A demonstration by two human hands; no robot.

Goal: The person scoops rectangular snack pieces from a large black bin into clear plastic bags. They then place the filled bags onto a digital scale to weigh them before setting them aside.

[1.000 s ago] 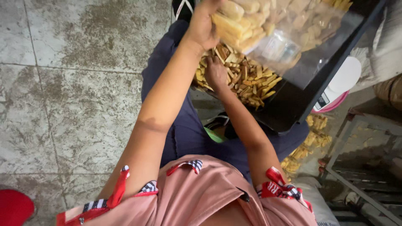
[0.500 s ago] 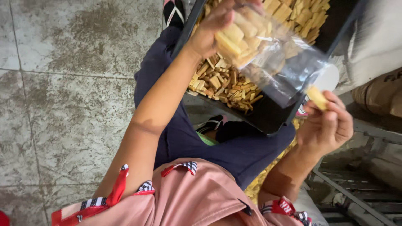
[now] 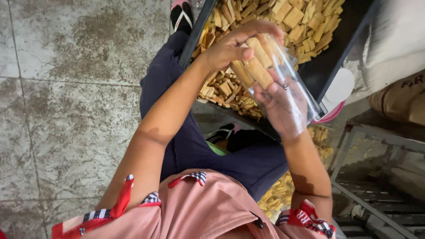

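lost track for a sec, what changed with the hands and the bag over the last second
The right hand left the tray, picked up a biscuit out at the right, and has come back to the clear bag, now pressed against its side. The left hand still grips the bag by its mouth, with biscuits inside. The tray of biscuits stays on the lap.

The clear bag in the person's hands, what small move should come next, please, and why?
Probably push the right hand's piece deeper into the clear bag: the left hand holds its mouth open, a few biscuit sticks are inside, and the tray holds many more.
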